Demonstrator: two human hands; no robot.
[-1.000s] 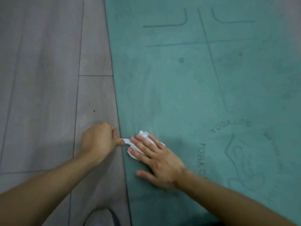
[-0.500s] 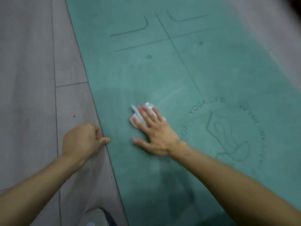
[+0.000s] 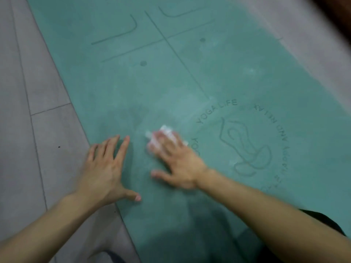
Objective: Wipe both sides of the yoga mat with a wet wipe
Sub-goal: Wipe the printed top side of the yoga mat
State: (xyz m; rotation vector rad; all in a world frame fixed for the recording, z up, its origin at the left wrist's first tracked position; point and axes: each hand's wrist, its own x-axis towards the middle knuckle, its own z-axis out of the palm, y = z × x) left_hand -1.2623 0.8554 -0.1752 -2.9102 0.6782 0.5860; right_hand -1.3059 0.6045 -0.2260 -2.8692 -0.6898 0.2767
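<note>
On your left lies the grey wood-grain plank floor [image 3: 38,130], hard and smooth, so the teal rubbery yoga mat [image 3: 190,82] could creep across it if you push sideways harder than you brace. Your left hand [image 3: 106,168] lies flat with fingers spread, straddling the mat's near left edge, holding nothing; lift it and the edge may buckle or ride up under the stroke. Just to its right, your right hand [image 3: 178,158] presses straight fingers down on the crumpled white wet wipe [image 3: 167,133], which sits on the mat's upper face beside the embossed round logo [image 3: 245,145]. The wipe is thin, soft and bunched, so it could roll up or slip out from under your fingers, leaving bare skin dragging on the matte, slightly grippy surface. The grooved alignment lines [image 3: 161,35] farther off may trap dirt.
</note>
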